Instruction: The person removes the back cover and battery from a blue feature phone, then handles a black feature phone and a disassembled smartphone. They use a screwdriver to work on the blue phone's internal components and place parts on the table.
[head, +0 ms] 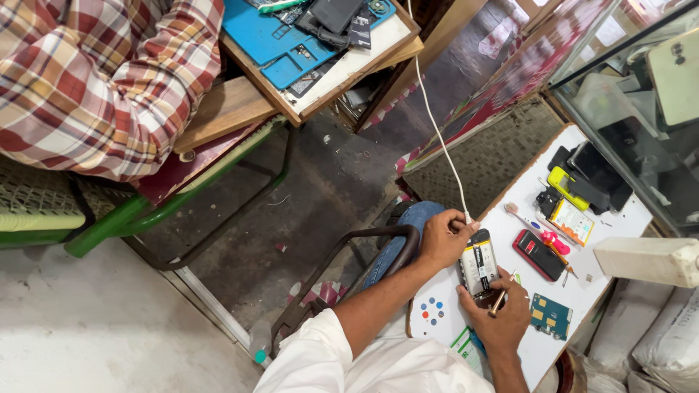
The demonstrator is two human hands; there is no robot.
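Observation:
An opened phone [478,266] with its back off lies on a white worktable [604,218]. My left hand [443,239] grips the phone's top end, where a white cable [437,131] comes in. My right hand [502,320] rests at the phone's lower end and pinches a thin tool [498,303] that points at the phone's inside.
On the table lie a red phone [537,255], a pink-handled screwdriver [553,244], a green circuit board [551,316], a yellow phone [562,185] and dark phones [593,171]. A white container [648,260] and a glass case [641,94] stand to the right. A person in a plaid shirt [95,73] sits by a bench with a blue mat [280,40].

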